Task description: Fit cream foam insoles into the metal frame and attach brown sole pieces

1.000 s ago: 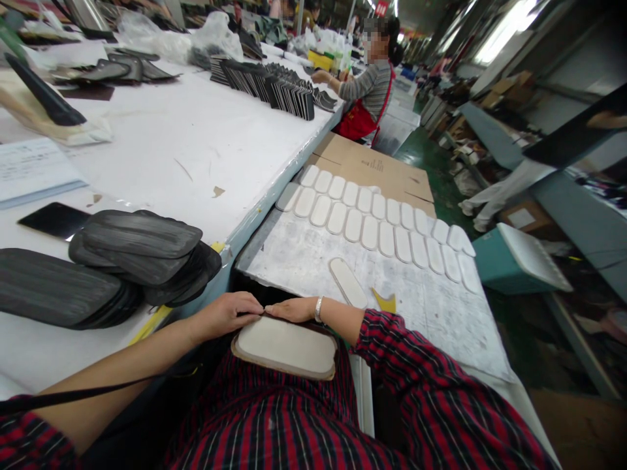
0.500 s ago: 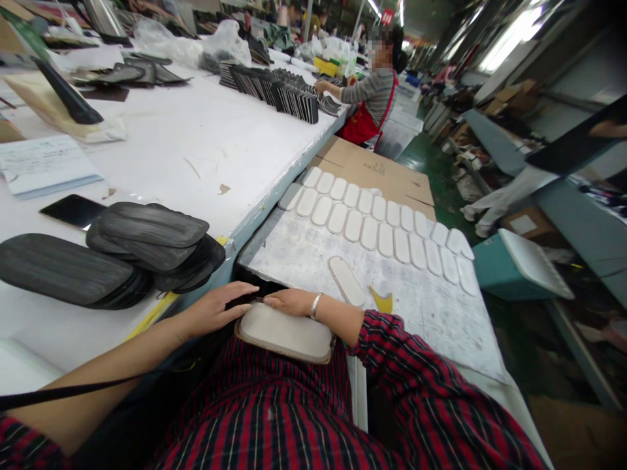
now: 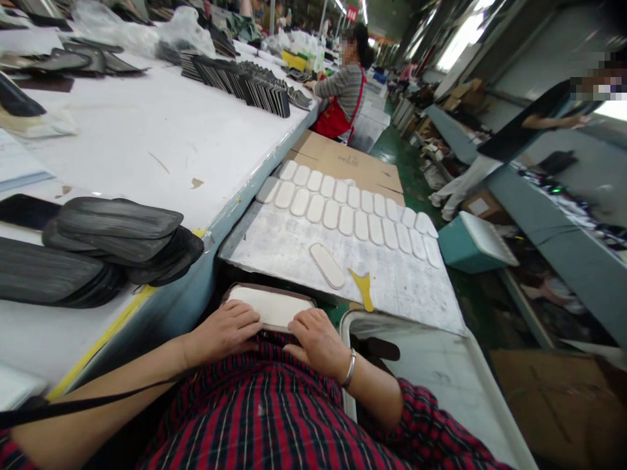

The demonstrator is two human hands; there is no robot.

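Observation:
A white oval panel with a brown edge [image 3: 274, 305] lies across my lap, its long side running left to right. My left hand [image 3: 224, 331] is closed over its near left corner, fingers bent on the white face. At the near right corner, my right hand [image 3: 321, 343] grips the edge with fingertips on top; its thumb is partly tucked below. Beyond the panel, a single white oval piece [image 3: 327, 266] lies on the grey board [image 3: 274, 245], beside a yellow forked tool [image 3: 362, 289]. Rows of similar white ovals [image 3: 330, 213] cover the board's far part.
Stacked black oval pieces [image 3: 120, 228] and a phone [image 3: 24, 211] are on the white table [image 3: 122, 143] at left. A white bin [image 3: 431, 365] stands at my right, holding a dark oval piece [image 3: 383, 348]. A co-worker in a red apron [image 3: 337, 114] sits farther along.
The panel has turned so its far brown edge shows. Both hands have shifted from its far edge to its near corners. My view has swung right, and the bin shows more.

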